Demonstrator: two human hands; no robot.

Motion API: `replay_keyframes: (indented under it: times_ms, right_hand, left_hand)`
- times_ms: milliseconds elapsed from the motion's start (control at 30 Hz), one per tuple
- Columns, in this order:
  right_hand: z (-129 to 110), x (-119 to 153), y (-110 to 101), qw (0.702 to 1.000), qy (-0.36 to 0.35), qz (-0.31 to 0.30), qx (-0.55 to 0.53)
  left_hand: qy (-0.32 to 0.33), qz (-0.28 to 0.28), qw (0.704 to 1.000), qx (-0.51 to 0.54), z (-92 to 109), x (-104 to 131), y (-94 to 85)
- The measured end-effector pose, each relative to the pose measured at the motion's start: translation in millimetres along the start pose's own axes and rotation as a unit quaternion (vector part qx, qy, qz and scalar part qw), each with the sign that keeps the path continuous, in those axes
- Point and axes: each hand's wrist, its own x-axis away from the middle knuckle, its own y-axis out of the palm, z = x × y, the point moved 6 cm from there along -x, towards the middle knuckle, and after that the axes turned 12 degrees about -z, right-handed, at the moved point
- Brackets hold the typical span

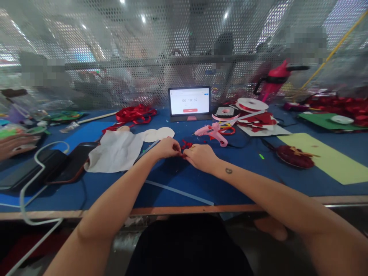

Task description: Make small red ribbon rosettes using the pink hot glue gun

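Note:
Above the middle of the blue table, my left hand (168,148) and my right hand (201,157) meet fingertip to fingertip. Both are closed in a pinch on a small piece of red ribbon (182,154), mostly covered by the fingers. Small red scraps (186,144) show just behind them. A pink glue gun (207,130) lies beyond my right hand, its nozzle pointing left. Scissors with red and yellow handles (228,131) are partly hidden behind it. Left of my left hand are white round discs (165,133) and a white cloth (116,151).
A clear glue stick (181,193) lies near the table's front edge. Ribbon spools (225,112), a tablet (189,101) and red ribbon (135,114) stand or lie at the back. Phone (76,161) and white cable (21,195) are left; yellow paper (339,157) is right. Another person's hand (17,143) shows far left.

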Motion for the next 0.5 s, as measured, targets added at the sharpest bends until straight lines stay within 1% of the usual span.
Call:
replay_keyframes:
  times_ms: [133, 200, 267, 333, 400, 433, 500]
  right_hand:
    - [-0.8, -2.4, 0.9, 1.0, 0.008, -0.009, -0.009]
    - [-2.5, -3.1, 3.2, 1.0, -0.006, -0.006, 0.001]
    - [-4.3, -2.5, 5.3, 0.999, -0.03, 0.011, 0.019]
    - [-5.3, -0.5, 6.3, 0.997, -0.055, 0.035, 0.039]
    - [-3.0, 2.6, 5.3, 0.995, -0.067, 0.057, 0.051]
    - [-0.3, 4.5, 3.5, 0.994, -0.064, 0.068, 0.051]
    - [7.8, 9.3, -3.2, 0.993, -0.048, 0.101, 0.044]
  left_hand:
    - [0.003, 0.006, 1.0, 0.001, 1.3, 0.0, -0.3]
    - [0.005, 0.013, 1.0, 0.001, 1.4, 0.1, -0.7]
    - [0.01, 0.014, 1.0, 0.01, 0.4, 0.4, -0.7]
    - [0.023, -0.001, 0.998, 0.053, -1.9, 1.0, 0.4]
    - [0.031, -0.011, 0.992, 0.123, -5.8, 1.9, -0.1]
    - [0.031, -0.003, 0.988, 0.153, -8.0, 2.5, -1.9]
    - [0.031, 0.041, 0.983, 0.176, -10.7, 4.5, -9.3]
